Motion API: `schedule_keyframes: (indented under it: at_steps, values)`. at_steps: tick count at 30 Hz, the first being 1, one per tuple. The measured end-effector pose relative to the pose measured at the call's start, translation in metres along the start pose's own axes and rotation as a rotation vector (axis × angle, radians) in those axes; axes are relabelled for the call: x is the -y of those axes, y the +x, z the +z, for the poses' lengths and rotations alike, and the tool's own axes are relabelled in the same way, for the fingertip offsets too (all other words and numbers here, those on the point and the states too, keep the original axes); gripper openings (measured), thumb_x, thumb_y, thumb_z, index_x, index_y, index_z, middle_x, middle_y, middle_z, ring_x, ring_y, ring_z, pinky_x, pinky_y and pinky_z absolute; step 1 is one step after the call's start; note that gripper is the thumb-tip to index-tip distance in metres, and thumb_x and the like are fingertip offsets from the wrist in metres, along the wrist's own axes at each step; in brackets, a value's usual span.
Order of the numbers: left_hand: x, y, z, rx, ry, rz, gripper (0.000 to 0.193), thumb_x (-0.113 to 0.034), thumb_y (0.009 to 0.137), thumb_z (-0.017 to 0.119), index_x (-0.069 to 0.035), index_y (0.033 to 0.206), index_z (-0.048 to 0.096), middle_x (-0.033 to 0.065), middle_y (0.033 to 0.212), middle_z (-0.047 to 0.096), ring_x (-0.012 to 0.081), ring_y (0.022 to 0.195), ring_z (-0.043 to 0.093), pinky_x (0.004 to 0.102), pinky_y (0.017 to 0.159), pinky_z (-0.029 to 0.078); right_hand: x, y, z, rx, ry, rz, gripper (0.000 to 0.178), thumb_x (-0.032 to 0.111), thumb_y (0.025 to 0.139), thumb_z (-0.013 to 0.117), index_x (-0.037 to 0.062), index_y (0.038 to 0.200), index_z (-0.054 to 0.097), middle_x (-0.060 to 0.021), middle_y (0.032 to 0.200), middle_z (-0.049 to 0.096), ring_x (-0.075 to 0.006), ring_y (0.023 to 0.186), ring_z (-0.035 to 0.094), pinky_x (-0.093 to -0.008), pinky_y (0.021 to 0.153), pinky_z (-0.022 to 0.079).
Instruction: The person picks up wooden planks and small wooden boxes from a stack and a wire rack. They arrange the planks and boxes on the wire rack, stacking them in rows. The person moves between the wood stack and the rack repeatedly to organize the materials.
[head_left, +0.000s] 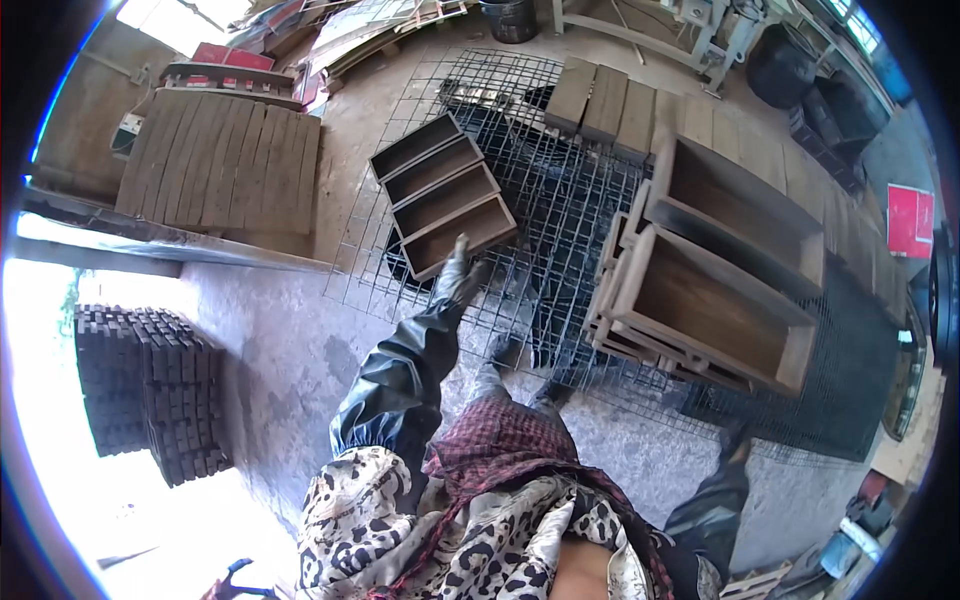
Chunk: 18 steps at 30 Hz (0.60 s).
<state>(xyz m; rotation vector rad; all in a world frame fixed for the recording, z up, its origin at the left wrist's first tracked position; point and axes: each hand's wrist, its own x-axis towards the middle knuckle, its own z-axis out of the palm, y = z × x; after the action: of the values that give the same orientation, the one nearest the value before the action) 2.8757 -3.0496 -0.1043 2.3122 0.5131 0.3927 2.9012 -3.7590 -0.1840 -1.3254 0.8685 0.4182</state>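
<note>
My left hand (458,280), in a worn grey glove, reaches to the near edge of a set of three shallow wooden trays (462,228) lying side by side. Its fingers look stretched out, one of them overlapping the nearest tray's rim; whether it touches the wood I cannot tell. The trays rest on a dark wire mesh (560,230). My right hand (737,440), dark-gloved and small in view, hangs low at the right near the mesh's front edge. Its fingers are too unclear to read, and nothing shows clearly in it.
Two deeper wooden boxes (720,300) stand on slatted wooden pieces at the right. Wooden planks (600,105) lie behind the mesh. A slatted wooden panel (225,160) is at far left, with stacked dark slats (155,390) below it. Black tubs (782,65) stand at far right.
</note>
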Motion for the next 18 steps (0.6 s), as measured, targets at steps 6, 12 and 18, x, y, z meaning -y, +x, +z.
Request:
schedule_keyframes:
  at_steps: [6,12,18]
  values:
    - [0.118,0.034,-0.066,0.318,0.586,-0.323,0.051,-0.016,0.071,0.051,-0.023,0.120,0.040,0.0090,0.129,0.031,0.0274,0.120,0.029,0.0547,0.092,0.024,-0.129,-0.143,0.044,0.173,-0.635,0.377,0.040,0.037,0.080,0.051,0.0128,0.111,0.044,-0.0045,0.094,0.058,-0.0209,0.072,0.059,-0.0348,0.055,0.041]
    - [0.148,0.105,-0.033,0.428,0.761,-0.296,0.060,-0.015,0.072,0.049,-0.025,0.127,0.025,0.0067,0.133,0.026,0.0224,0.122,0.028,0.0507,0.096,0.021,-0.143,-0.215,0.100,0.077,-0.510,0.491,0.038,0.030,0.083,0.052,0.0103,0.114,0.042,-0.0104,0.100,0.058,-0.0230,0.075,0.060,-0.0323,0.056,0.044]
    - [0.213,0.128,-0.010,0.538,0.598,-0.587,0.031,-0.030,0.080,0.045,-0.009,0.101,0.052,0.0127,0.084,0.059,0.0271,0.079,0.057,0.0406,0.069,0.045,-0.120,-0.223,0.168,0.130,-0.371,0.359,0.034,0.030,0.081,0.052,0.0085,0.107,0.049,-0.0064,0.098,0.058,-0.0197,0.082,0.058,-0.0322,0.065,0.040]
